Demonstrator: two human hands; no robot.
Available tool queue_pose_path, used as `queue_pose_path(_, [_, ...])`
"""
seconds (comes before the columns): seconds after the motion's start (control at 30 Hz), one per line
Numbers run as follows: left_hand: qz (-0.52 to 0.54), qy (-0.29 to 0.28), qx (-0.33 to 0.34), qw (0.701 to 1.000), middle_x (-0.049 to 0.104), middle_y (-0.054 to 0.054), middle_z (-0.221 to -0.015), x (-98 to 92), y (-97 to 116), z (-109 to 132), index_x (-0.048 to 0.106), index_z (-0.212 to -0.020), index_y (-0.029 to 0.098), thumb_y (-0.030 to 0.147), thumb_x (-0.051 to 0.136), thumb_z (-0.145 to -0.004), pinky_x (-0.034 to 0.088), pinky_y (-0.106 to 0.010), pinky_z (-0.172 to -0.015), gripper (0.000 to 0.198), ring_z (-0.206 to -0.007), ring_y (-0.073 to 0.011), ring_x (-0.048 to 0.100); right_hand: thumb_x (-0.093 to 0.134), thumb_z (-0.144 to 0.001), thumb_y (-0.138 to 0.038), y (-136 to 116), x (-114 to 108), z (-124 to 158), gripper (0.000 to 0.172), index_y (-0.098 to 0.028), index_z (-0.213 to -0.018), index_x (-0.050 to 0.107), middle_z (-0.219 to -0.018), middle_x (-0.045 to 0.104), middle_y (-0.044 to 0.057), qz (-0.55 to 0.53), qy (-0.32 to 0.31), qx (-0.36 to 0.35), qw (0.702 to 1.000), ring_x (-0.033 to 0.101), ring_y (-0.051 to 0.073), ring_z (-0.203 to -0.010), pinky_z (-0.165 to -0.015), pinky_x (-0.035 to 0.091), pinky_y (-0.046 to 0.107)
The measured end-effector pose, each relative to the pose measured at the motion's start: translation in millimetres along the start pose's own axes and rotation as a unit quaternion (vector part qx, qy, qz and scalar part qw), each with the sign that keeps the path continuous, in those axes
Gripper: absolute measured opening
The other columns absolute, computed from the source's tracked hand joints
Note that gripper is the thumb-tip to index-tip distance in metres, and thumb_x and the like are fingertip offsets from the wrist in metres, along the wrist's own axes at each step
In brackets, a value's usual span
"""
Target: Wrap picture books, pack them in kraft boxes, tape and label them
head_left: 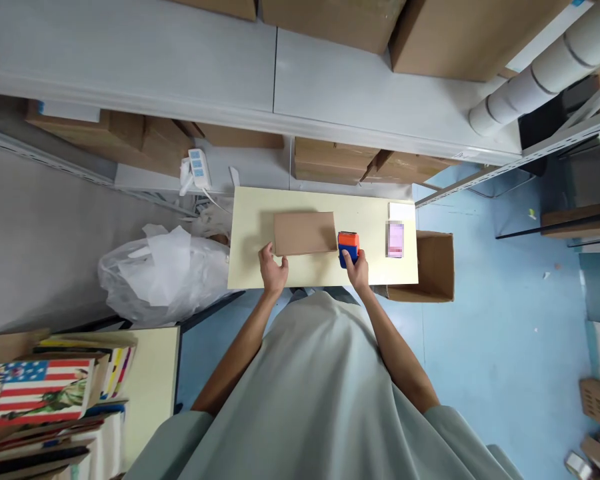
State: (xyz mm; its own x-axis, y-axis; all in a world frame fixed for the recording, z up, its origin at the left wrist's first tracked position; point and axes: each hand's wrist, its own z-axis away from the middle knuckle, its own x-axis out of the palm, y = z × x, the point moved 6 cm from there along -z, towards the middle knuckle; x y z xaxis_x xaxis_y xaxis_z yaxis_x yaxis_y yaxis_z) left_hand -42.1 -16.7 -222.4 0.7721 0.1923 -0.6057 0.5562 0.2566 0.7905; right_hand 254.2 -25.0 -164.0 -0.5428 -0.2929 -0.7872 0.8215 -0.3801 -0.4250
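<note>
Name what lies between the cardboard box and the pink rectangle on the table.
The head view shows an orange-blue tool in the right hand, then bare tabletop before the pink rectangle.

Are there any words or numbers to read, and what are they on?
None I can read.
Flag-picture cover: yellow lettering, too blurred.
Shelf edge: dark marks, too small.
Pink item on the table: pixelated.
Orange-and-blue thing in the right hand: no clear lettering.
Brown box by the left hand: none seen.
</note>
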Motion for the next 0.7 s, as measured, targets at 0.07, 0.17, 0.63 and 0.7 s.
queue_pose_path(0.07, [-0.052, -0.004, 0.055, 0.997, 0.049, -0.025, -0.165, 1.0, 16, -1, 0.046, -0.162, 0.014, 0.016, 0.064, -0.090, 0.040, -0.060, -0.133, 0.074, -0.162, -0.0373, 0.043, 0.029, -0.114, -0.062, 11, -3, 18, 0.060, -0.012, -0.142, 0.048, -0.110, 0.081, 0.017, 0.004, 0.012, 0.027, 1.000, 0.079, 0.027, -0.094, -0.077, 0.055, 0.028])
queue_pose_path(0.17, [-0.079, -0.049, 0.133, 0.987, 0.038, -0.023, -0.176, 18.6, 48, -13, 0.042, -0.167, 0.012, 0.021, 0.056, -0.098, 0.026, -0.060, -0.139, 0.071, -0.171, -0.0360, 0.023, 0.044, -0.112, -0.060, 21, -9, 41, 0.065, -0.011, -0.155, 0.039, -0.114, 0.082, 0.018, 0.050, 0.019, 0.021, 0.998, 0.080, 0.031, -0.098, -0.081, 0.056, 0.031])
queue_pose_path(0.63, [-0.105, -0.192, 0.223, 0.950, 0.028, -0.011, -0.184, 103.6, 130, -61, 0.044, -0.171, 0.021, 0.043, 0.046, -0.106, 0.003, -0.068, -0.140, 0.068, -0.174, -0.0350, 0.012, 0.039, -0.113, -0.070, 58, -41, 29, 0.057, -0.016, -0.122, 0.053, -0.084, 0.077, 0.012, 0.255, 0.097, -0.366, 0.890, 0.075, 0.029, -0.075, -0.070, 0.056, 0.035])
queue_pose_path(0.7, [-0.107, -0.174, 0.215, 0.955, 0.030, -0.010, -0.184, 106.1, 128, -58, 0.044, -0.171, 0.023, 0.044, 0.046, -0.106, 0.003, -0.068, -0.140, 0.069, -0.174, -0.0348, 0.015, 0.039, -0.114, -0.068, 63, -43, 22, 0.056, -0.015, -0.123, 0.053, -0.088, 0.078, 0.013, 0.264, 0.075, -0.383, 0.882, 0.076, 0.029, -0.079, -0.073, 0.056, 0.036])
